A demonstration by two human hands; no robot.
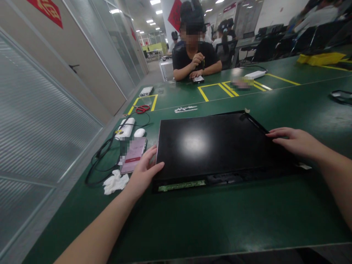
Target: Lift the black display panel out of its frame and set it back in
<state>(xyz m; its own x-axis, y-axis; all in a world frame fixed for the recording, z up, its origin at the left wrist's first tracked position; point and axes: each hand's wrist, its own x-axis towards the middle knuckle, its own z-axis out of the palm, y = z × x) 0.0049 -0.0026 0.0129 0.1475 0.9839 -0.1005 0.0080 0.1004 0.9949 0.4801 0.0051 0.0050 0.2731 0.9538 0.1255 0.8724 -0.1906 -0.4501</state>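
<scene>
A dark, glossy LCD panel (209, 146) lies flat in front of me, with a light reflected on it. Along its near edge runs a thin green circuit board (181, 186). Black frame edging (257, 123) shows past the panel's far right side. My left hand (147, 165) grips the panel's left edge, thumb on top and fingers along the side. At the right edge, my right hand (288, 139) has its fingertips and thumb closed on the panel's border; whether it also grips the frame, I cannot tell.
Left of the panel on the green table (209, 220) are a phone (134, 156), crumpled tissue (116, 182), a white mouse-like object (139, 132), black cable (95, 165) and red-handled scissors (142, 109). White scraps (186, 109) lie beyond it. Another person (196, 58) sits opposite.
</scene>
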